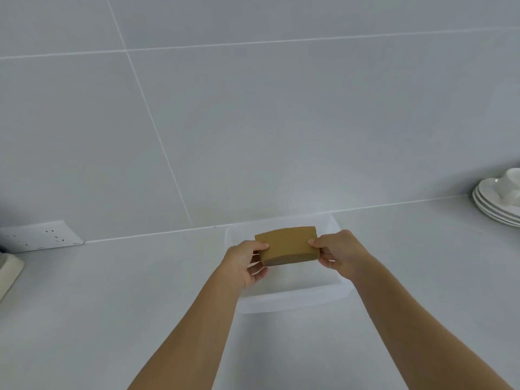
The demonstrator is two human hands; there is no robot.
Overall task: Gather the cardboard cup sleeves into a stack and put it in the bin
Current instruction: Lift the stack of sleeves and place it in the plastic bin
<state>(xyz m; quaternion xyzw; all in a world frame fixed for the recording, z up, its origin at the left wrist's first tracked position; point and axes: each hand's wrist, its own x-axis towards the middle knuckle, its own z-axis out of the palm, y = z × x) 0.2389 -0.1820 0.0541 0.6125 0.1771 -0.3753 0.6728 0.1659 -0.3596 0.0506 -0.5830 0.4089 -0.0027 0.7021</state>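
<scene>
A brown stack of cardboard cup sleeves (287,245) hangs level above a clear plastic bin (292,301) on the pale counter. My left hand (244,263) grips the stack's left end, thumb on top and fingers beneath. My right hand (339,254) pinches its right end the same way. The stack is over the bin's open inside, near its back half. I cannot tell whether the stack touches the bin's floor.
White plates with a white cup (499,195) are stacked at the far right against the wall. A white power socket (42,235) sits low on the tiled wall at left. A beige object's edge (8,273) shows at the left border.
</scene>
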